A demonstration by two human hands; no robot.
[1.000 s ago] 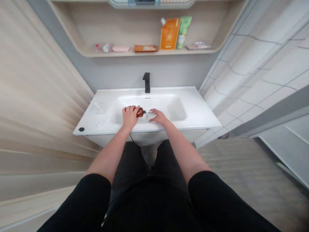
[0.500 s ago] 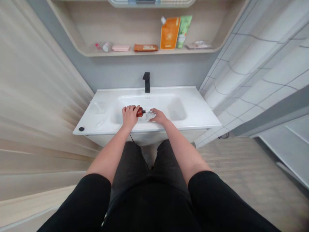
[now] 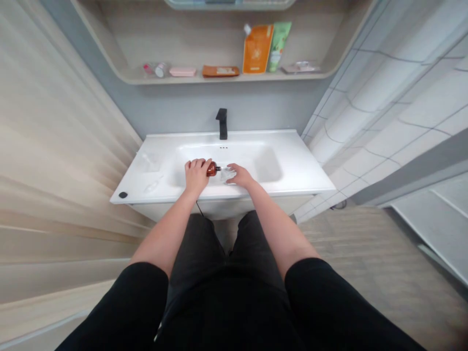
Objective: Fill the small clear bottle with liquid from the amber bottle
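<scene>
Over the white sink basin, my left hand is wrapped round a reddish-brown bottle. The bottle lies on its side in the hand, its dark neck pointing right. Facing it, my right hand grips a small clear cup, whose opening seems turned toward the bottle's neck. Neck and cup are very close; whether they touch I cannot tell. Whether liquid is running between them is too small to see. Most of the bottle's body is hidden by my left fingers.
Behind the basin stands a black faucet. On the counter's left lie a clear object and a black oval piece. The shelf above holds an orange pouch, a green tube and a pink box. A curtain hangs at left.
</scene>
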